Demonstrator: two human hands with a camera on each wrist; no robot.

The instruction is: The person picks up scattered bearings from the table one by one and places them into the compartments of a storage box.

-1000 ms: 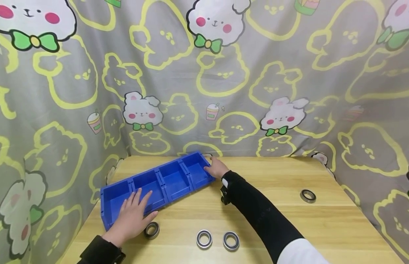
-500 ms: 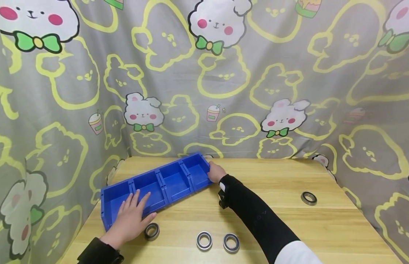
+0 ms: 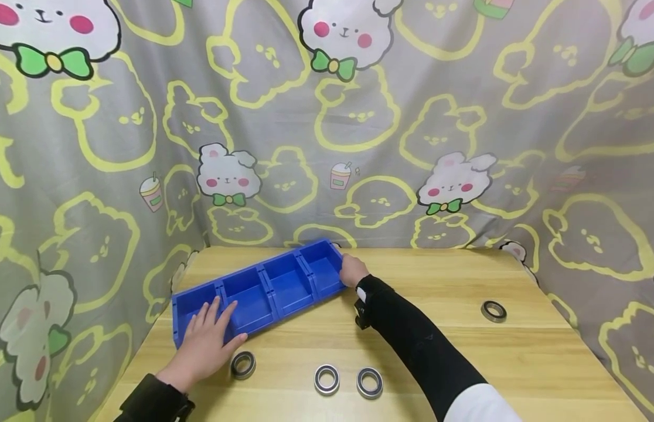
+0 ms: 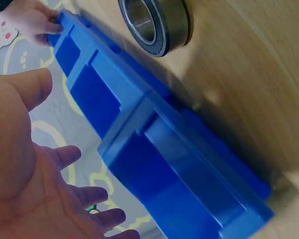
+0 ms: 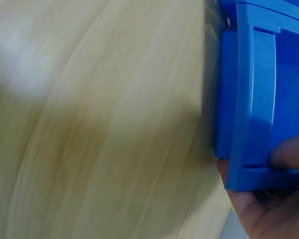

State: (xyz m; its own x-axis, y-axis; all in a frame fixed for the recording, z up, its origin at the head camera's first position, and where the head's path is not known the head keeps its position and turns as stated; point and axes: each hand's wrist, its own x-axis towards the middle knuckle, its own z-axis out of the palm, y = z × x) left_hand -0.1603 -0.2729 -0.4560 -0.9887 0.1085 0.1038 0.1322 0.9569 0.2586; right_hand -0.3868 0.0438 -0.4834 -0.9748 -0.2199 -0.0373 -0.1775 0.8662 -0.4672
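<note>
A blue four-compartment bin [image 3: 289,291] stands at a slant on the wooden table, toward the back left. My right hand [image 3: 353,271] grips its right end; in the right wrist view the thumb [image 5: 287,152] is inside the end wall and fingers are outside below. My left hand [image 3: 203,346], fingers spread, hovers by the bin's left front. In the left wrist view the palm [image 4: 15,169] faces the bin without gripping it. A bearing [image 3: 234,366] lies beside the left hand, close to the bin's front, and shows large as a metal ring [image 4: 177,25] in the left wrist view.
Two more bearings [image 3: 327,391] lie flat side by side at the table's front middle. Another bearing [image 3: 494,319] is far to the right. A patterned curtain [image 3: 380,129] encloses the back and both sides of the table [image 3: 427,275].
My right hand's fingers have closed over the bin's end. The bin has shifted a little to the right with that hand. My left hand stays nearly in place, and the bearings lie where they were.
</note>
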